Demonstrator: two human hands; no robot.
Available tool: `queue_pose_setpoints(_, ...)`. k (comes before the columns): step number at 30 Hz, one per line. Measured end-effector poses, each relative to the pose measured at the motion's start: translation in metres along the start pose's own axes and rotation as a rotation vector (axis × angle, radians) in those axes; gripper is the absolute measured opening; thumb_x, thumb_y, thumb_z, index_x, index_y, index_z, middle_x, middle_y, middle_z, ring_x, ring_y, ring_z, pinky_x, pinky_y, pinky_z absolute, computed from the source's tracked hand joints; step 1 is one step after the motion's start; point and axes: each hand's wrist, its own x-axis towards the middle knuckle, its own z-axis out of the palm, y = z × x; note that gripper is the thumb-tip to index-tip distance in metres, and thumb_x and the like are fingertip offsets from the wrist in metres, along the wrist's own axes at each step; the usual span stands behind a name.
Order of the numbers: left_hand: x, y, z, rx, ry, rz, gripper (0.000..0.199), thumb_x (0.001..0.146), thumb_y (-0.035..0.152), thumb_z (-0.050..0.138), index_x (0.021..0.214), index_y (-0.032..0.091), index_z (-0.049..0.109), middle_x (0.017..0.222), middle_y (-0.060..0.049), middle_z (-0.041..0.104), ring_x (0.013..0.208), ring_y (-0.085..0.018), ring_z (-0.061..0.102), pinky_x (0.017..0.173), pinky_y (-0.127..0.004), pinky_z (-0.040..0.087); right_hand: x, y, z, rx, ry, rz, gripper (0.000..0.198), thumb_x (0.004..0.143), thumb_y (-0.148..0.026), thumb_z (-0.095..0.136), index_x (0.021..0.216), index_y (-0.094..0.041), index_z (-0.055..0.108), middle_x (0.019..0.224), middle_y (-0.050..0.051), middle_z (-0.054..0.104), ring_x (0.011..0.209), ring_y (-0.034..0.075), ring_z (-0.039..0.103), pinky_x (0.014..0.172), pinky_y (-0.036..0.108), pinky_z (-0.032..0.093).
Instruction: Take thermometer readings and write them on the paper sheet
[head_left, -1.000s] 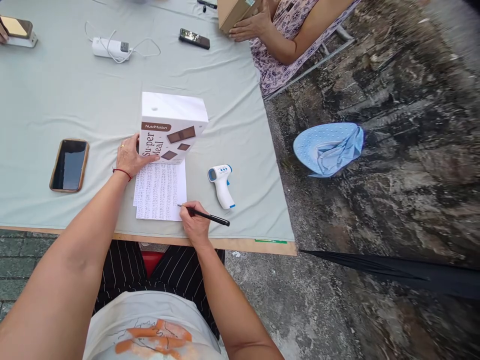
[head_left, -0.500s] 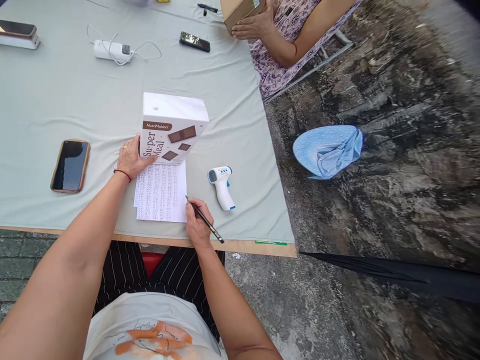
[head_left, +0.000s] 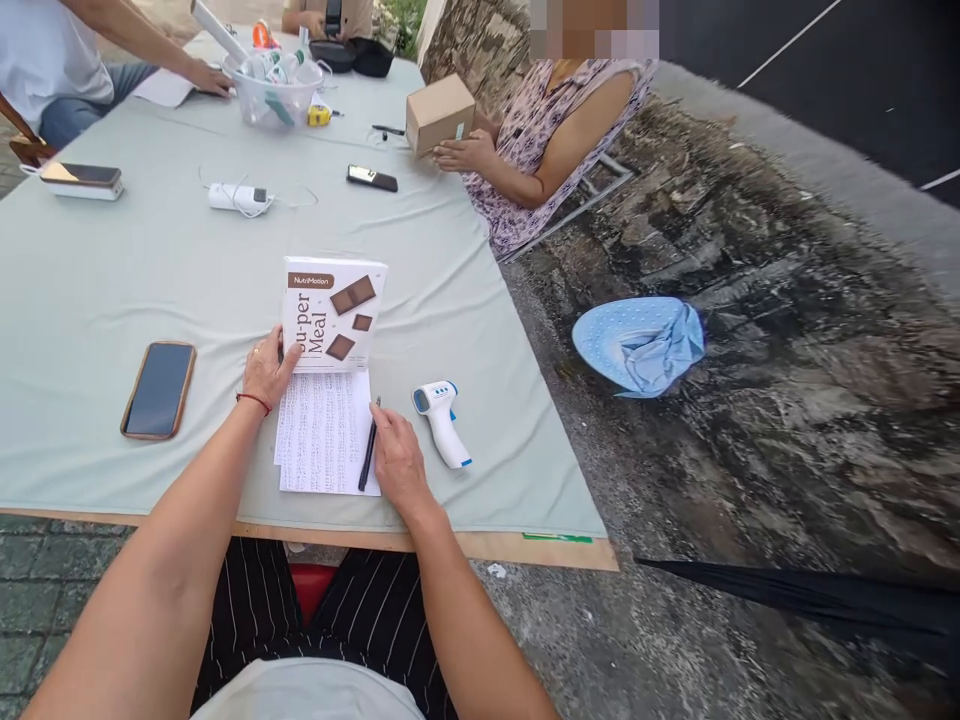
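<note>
Steadying the box (head_left: 335, 318) at the far end of the papers (head_left: 322, 440), the left hand (head_left: 268, 369) clasps its edge while the right hand (head_left: 400, 457) curls loosely against the pen (head_left: 367, 460), hold unclear; any writing would need a firm pinch.

White box (head_left: 330, 316) looks smooth cardbd., sheet (head_left: 322, 440) matt paper, pen (head_left: 367, 462) plas.; cloth (head_left: 187, 280) matt, creased; thermometer (head_left: 448, 437) smooth plas.

From my end it was clearly outdoors, yard or roadside, couldn't tell which. Rough, stained ground (head_left: 787, 420) ran alongside, greenish paving bricks (head_left: 45, 580) showed at near left, some greenery (head_left: 407, 22) poked in up top, and people (head_left: 555, 130) sat round a big table (head_left: 525, 550) draped in pale cloth (head_left: 172, 260).
</note>
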Motion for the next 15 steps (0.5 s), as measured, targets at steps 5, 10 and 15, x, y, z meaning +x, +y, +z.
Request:
queue_pose_setpoints(5,0.000,-0.005,0.001,0.048,-0.015,-0.006,0.062,0.099,0.055,0.030,0.145,0.016,0.044,0.118,-0.015,0.067,0.118,-0.033,0.055,0.099,-0.048,0.042,0.003,0.019,-0.018,-0.141,0.216,0.235,0.049,0.090,-0.029,0.051,0.138,-0.018,0.053,0.125,0.019,0.054,0.117,0.033,0.051,0.099,0.054,0.044)
queue_pose_setpoints(10,0.002,-0.010,0.004,0.076,-0.023,-0.007,0.063,0.100,0.056,0.026,0.146,0.017,0.045,0.120,-0.014,0.067,0.121,-0.033,0.054,0.100,-0.048,0.042,0.010,0.049,-0.038,-0.219,0.073,0.647,0.061,0.074,-0.046,0.068,0.126,-0.015,0.059,0.111,0.019,0.059,0.106,0.036,0.054,0.088,0.051,0.045)
queue_pose_setpoints(15,0.002,-0.013,0.006,0.080,-0.009,-0.001,0.065,0.100,0.059,0.023,0.148,0.020,0.044,0.125,-0.014,0.065,0.122,-0.031,0.054,0.102,-0.048,0.040,0.040,0.034,-0.042,0.245,0.053,0.756,0.031,0.071,-0.047,0.063,0.085,-0.020,0.063,0.074,0.002,0.056,0.072,0.021,0.052,0.067,0.035,0.044)
